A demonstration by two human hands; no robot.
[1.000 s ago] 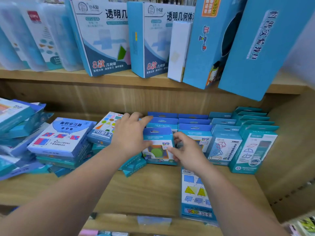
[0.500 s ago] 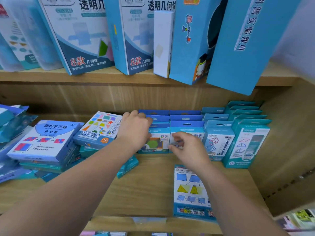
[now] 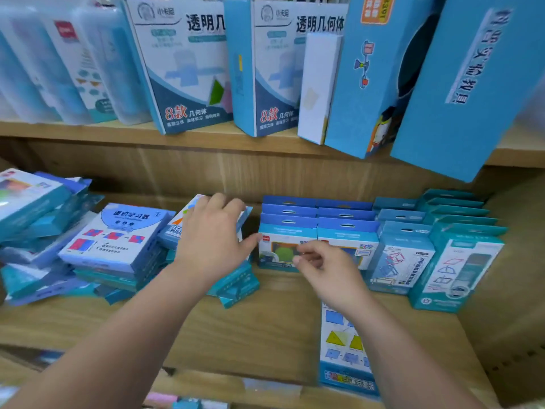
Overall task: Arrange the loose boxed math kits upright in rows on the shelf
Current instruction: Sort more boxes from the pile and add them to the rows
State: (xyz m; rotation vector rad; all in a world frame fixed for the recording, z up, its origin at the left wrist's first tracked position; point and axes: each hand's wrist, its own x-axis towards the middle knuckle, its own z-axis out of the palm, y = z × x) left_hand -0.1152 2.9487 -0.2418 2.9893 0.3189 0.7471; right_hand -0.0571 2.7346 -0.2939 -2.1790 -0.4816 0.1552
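Head: left hand [image 3: 212,246] covers right edge of stack [image 3: 172,231].

On the lower shelf [image 3: 265,335], upright kits [image 3: 348,246] stand in rows running near to far on the right; flat stacks [image 3: 118,240] lie to their left. One flat kit [image 3: 336,339] lies at the near edge, before the rows. Large boxes [image 3: 188,69] stand on the upper shelf [image 3: 88,132] above

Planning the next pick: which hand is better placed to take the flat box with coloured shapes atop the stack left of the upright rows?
Left. The left hand rests on that flat box, fingers at its far edge; the right hand hovers before the upright rows, farther from it.
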